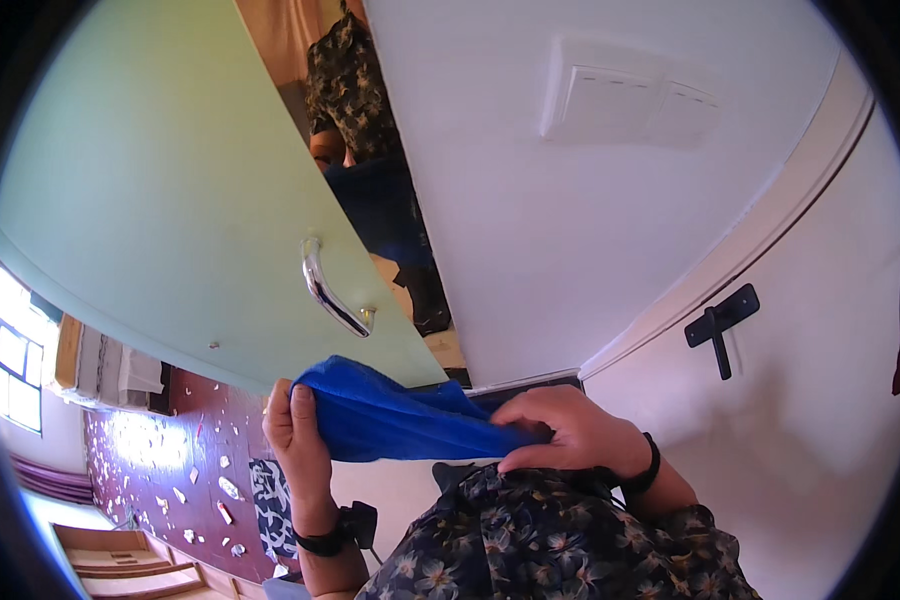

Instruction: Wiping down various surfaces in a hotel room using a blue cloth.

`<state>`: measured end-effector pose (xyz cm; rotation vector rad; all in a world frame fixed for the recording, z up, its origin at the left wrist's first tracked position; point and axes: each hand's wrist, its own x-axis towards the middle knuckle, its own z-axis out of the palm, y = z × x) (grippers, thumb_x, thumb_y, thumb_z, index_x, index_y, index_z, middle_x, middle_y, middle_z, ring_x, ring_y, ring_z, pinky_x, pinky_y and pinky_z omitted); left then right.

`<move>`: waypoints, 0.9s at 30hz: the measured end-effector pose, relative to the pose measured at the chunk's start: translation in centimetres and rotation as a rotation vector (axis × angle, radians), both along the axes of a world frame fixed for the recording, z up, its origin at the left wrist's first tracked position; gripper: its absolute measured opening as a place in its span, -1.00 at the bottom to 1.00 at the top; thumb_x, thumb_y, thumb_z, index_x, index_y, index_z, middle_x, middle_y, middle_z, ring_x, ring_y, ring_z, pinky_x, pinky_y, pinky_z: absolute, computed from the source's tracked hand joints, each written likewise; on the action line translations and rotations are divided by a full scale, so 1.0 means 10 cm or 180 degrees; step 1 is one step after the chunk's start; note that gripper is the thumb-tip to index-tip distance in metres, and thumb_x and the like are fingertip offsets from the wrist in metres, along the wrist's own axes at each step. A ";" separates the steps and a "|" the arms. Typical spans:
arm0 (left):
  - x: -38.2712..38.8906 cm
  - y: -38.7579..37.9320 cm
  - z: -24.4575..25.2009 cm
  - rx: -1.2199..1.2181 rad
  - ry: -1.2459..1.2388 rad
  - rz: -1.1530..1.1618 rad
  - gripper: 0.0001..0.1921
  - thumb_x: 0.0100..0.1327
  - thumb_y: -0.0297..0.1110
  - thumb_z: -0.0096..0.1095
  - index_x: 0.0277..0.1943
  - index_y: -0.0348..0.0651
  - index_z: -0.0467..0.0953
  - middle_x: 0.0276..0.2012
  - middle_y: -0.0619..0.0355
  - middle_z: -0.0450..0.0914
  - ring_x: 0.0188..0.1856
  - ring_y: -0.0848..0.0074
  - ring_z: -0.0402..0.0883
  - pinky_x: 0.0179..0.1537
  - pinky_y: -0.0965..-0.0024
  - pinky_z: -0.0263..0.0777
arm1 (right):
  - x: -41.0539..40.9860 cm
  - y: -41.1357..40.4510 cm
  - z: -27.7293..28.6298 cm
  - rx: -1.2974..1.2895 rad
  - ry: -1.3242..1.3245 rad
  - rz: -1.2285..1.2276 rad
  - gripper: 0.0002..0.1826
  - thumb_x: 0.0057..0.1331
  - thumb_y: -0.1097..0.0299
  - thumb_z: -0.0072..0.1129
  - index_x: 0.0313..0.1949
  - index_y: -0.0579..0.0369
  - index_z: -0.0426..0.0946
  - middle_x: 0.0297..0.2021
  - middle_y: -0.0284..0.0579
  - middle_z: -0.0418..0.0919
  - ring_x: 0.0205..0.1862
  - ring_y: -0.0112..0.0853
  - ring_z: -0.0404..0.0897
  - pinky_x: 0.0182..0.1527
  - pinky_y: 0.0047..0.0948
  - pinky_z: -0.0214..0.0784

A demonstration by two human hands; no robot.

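A blue cloth (397, 420) is stretched between my two hands in front of my body. My left hand (296, 431) pinches its left end between thumb and fingers. At the right end, my right hand (577, 431) has its fingers curled about the folded cloth, slightly blurred. Beyond the cloth stands a pale green door panel (165, 180) with a curved chrome handle (330, 296). A narrow mirror strip (379, 202) runs beside the panel and reflects a floral shirt and blue cloth.
A white wall (510, 225) with light switches (630, 105) rises ahead. To the right is a white door (817, 360) with a black lever handle (720, 330). Scraps litter the dark red floor (187, 465) at left, near a patterned mat (268, 502) and a wooden frame (135, 566).
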<state>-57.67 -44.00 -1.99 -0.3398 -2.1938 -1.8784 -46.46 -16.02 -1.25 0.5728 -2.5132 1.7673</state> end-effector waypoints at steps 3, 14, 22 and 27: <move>0.08 0.00 0.10 -0.0114 0.0067 0.0011 -0.76 0.47 -0.40 0.00 -0.39 -0.23 0.37 -0.49 0.40 0.27 -0.40 0.77 0.14 -0.37 0.60 0.05 | -0.05 -0.01 -0.14 0.0591 -0.0215 0.0195 -0.62 0.19 0.05 0.35 -0.21 0.10 0.57 -0.40 -0.08 0.60 -0.35 -0.09 0.56 -0.27 -0.23 0.37; 0.22 -0.47 -0.01 -0.1086 0.0720 0.1184 -0.80 0.42 -0.46 0.06 -0.39 -0.28 0.38 -0.61 0.29 0.24 -0.52 0.70 0.15 -0.51 0.52 0.07 | -0.36 0.04 -0.29 0.2061 0.0451 -0.0424 -0.79 0.13 0.18 0.33 -0.42 0.05 0.63 -0.46 -0.25 0.59 -0.21 -0.23 0.52 0.02 -0.24 0.25; 0.44 -1.22 -0.32 0.0083 -0.0213 0.1484 -0.69 0.48 -0.36 0.03 -0.45 -0.18 0.27 -0.53 0.44 0.16 -0.45 0.78 0.07 -0.46 0.57 -0.03 | -0.79 -0.70 -0.24 0.0727 0.0635 -0.0515 -0.79 0.17 0.39 0.33 -0.22 0.17 0.57 -0.23 -0.10 0.63 -0.06 -0.12 0.53 0.07 -0.25 0.31; 0.70 -1.73 -0.43 0.0849 -0.0538 0.1963 -0.70 0.52 -0.32 -0.01 -0.43 -0.13 0.34 -0.49 0.48 0.20 -0.45 0.82 0.08 -0.46 0.62 -0.01 | -0.99 -1.37 -0.32 0.0426 -0.0757 0.0823 -0.72 0.32 0.38 0.23 -0.02 0.20 0.54 -0.13 -0.13 0.65 -0.05 -0.37 0.60 0.06 -0.41 0.39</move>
